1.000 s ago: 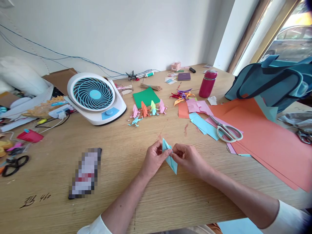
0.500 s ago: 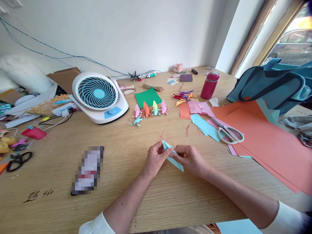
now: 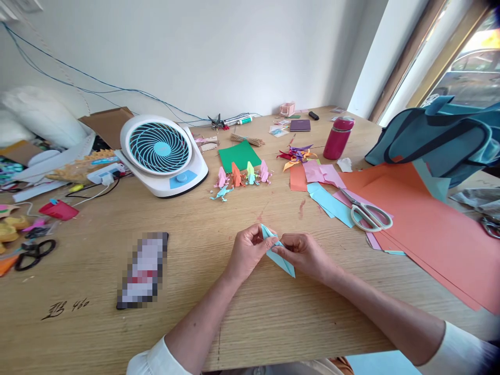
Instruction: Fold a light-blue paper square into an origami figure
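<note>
Between my two hands is a folded piece of light blue paper (image 3: 282,262), long and narrow with pointed ends, tilted down to the right. My left hand (image 3: 250,249) pinches it near its upper end, thumb across the front. My right hand (image 3: 302,253) grips its right edge near the middle, thumb close to the left one. The fingers behind the paper are partly hidden. Beyond my hands stand several small origami figures in pink, an orange one (image 3: 236,175) and a pale green one (image 3: 250,173). A blue origami figure (image 3: 222,193) lies before them.
A white fan (image 3: 195,169) stands at the back left, green paper (image 3: 239,155) right of it. Scissors (image 3: 369,215) lie on blue strips and orange sheets (image 3: 433,229) at the right. A red bottle (image 3: 338,139) and a teal bag (image 3: 425,138) stand behind. A blurred-out object (image 3: 142,273) lies left.
Both hands keep their pinch on the blue paper, which has turned very slightly in them. The whole view has shifted a little.
</note>
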A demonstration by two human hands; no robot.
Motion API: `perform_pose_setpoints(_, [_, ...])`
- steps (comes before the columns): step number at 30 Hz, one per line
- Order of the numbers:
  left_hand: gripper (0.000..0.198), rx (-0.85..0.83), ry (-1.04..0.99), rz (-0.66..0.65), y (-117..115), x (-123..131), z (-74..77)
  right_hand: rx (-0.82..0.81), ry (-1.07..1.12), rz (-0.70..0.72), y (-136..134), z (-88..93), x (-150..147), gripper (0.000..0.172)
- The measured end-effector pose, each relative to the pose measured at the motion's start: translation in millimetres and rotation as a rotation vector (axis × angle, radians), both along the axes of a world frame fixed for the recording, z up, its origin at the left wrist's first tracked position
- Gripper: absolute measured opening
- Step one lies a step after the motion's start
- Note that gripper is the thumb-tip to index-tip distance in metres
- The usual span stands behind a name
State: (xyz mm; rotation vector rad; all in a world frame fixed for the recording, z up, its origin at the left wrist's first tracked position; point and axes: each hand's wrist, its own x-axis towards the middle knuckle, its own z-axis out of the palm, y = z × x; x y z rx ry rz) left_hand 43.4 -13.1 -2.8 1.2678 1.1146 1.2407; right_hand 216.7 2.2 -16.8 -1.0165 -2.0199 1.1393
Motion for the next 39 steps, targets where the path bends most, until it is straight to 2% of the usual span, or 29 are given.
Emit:
perform_pose_setpoints(5, [0.028,0.009,0.197,-0.053,0,-5,-3.5,-0.033,0.0,-0.025,-1,-0.1,-1,0.05])
perform_pose_setpoints(10, [0.03,0.055,0.254,-0.043,-1,-6,-1.5,-0.044,0.006,0.003,-1,-1.1,-1,0.048])
perform_pose_setpoints(16, [0.023,0.039,0.082,-0.013,0,-4,1.4,-0.041,0.006,0.009,1,-3.3,0,0.047])
perform_pose_setpoints(24, [0.028,0.01,-0.029,-0.012,-3,-2,6.1,-0.041,0.021,0.022,-1,2.8,-2,0.051])
perform_pose_setpoints(29, [0.027,-0.02,-0.102,0.065,-3,-1,11.0,-0.019,0.02,0.045,-2,4.8,-2,0.052])
perform_pose_setpoints(39, [0.034,-0.003,-0.075,0.077,-1,-7,6.4,-0.038,0.074,0.098,-4,6.1,-2,0.051])
